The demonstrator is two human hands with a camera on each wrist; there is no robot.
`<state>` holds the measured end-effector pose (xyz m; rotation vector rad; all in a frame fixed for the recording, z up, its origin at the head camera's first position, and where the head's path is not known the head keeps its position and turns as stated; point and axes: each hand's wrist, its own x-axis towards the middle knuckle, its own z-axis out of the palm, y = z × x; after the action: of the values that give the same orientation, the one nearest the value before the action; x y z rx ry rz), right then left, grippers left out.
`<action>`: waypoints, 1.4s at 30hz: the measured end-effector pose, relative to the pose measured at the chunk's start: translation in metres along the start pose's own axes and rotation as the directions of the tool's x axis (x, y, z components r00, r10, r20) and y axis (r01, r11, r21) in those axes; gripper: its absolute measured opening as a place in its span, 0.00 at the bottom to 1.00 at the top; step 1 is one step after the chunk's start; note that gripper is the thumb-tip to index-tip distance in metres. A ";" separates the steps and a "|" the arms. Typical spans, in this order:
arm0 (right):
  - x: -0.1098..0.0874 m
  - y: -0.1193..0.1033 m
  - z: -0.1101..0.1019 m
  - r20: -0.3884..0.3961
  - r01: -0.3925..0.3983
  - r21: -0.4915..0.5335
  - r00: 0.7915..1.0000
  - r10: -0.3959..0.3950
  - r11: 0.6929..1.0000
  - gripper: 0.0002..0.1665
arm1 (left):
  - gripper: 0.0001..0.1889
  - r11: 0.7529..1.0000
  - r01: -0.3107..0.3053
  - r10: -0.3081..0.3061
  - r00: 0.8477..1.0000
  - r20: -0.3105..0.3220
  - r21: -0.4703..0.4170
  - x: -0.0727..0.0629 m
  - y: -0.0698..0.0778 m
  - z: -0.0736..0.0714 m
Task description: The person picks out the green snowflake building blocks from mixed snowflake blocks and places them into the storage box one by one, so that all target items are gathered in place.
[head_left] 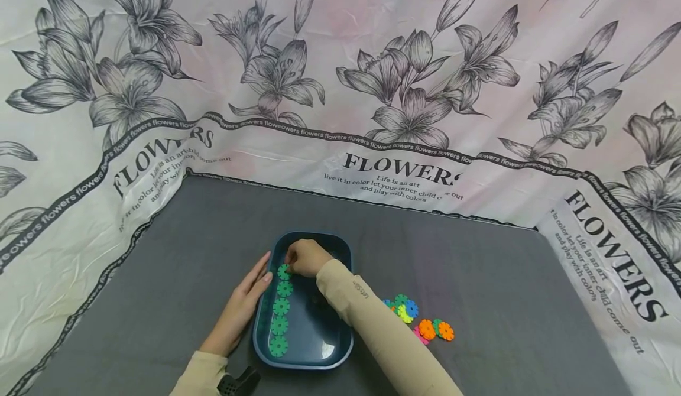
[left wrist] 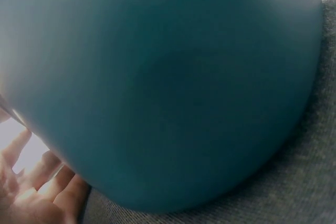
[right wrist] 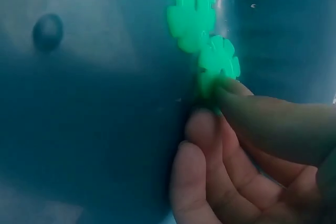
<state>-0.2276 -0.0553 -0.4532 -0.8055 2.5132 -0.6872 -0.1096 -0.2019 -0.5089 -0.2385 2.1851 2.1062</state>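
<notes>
Taking the far end of the tray as 12 o'clock, we see our right hand (head_left: 305,258) over the dark blue tray (head_left: 314,325), thumb and fingertips pinching a green notched plastic disc (right wrist: 218,61) near 11 o'clock. This disc is the far end of a row whose four other green discs (head_left: 281,306) run along the tray's left side down to 7 o'clock. In the right wrist view it meets its neighbour at the edge; whether the two interlock, we cannot tell.

Our left hand (head_left: 242,304) touches the tray's outer wall at 9 o'clock, its fingers extended rather than curled, thumb by the rim. On the grey cloth (head_left: 505,278) towards 3 and 4 o'clock lie loose multicoloured discs (head_left: 401,308), partly behind our right sleeve (head_left: 367,307).

We judge the pinched disc light, stiff and hardly fragile, though its shiny face may slip under a fingertip. Thumb on one face and forefinger on the other seems the best hold, near the outer edge, where the notches give some purchase and the neighbour's side is left free.
</notes>
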 end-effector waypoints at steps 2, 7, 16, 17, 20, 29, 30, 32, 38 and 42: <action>0.000 -0.001 0.001 -0.006 0.005 -0.007 1.000 -0.005 1.000 0.05 | 0.29 1.000 0.008 -0.008 1.000 0.002 -0.001 0.000 0.000 0.000; -0.001 -0.002 0.001 -0.013 0.002 -0.012 1.000 -0.002 1.000 0.08 | 0.29 1.000 0.017 -0.016 1.000 0.006 -0.003 0.001 0.001 0.001; -0.002 -0.004 -0.002 -0.018 -0.003 -0.013 1.000 0.003 1.000 0.10 | 0.30 1.000 0.013 -0.013 1.000 -0.005 0.018 0.001 0.002 0.000; -0.003 -0.005 -0.003 -0.027 -0.001 -0.004 1.000 0.001 1.000 0.09 | 0.30 1.000 0.014 -0.014 1.000 -0.007 0.020 0.001 0.001 0.000; -0.014 -0.008 -0.018 -0.069 0.031 0.034 0.997 -0.029 0.999 0.08 | 0.31 0.999 0.028 -0.027 1.000 -0.012 0.029 0.000 0.000 -0.002; -0.099 0.021 -0.089 -0.241 0.104 0.089 0.967 -0.079 0.991 0.07 | 0.31 0.999 0.031 -0.030 0.999 -0.020 0.043 0.000 0.002 0.002; -0.108 0.030 -0.093 -0.255 0.096 0.075 0.964 -0.074 0.993 0.07 | 0.31 0.999 0.029 -0.028 0.999 -0.021 0.043 0.000 0.002 0.002; -0.125 0.050 -0.096 -0.267 0.068 0.038 0.962 -0.056 0.997 0.06 | 0.31 0.999 0.026 -0.025 0.999 -0.019 0.036 0.000 0.001 0.003; -0.158 0.103 -0.077 -0.152 -0.030 -0.070 0.988 0.019 0.997 0.12 | 0.31 1.000 0.025 -0.025 1.000 -0.018 0.016 0.001 0.001 0.002; -0.168 0.116 -0.060 -0.076 -0.170 -0.090 0.984 0.163 0.981 0.23 | 0.30 1.000 0.018 -0.018 1.000 -0.021 0.022 0.001 0.000 0.000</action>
<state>-0.1815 0.1514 -0.4328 -0.6031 2.6557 -0.5487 -0.1105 -0.2018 -0.5089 -0.2788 2.2082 2.0786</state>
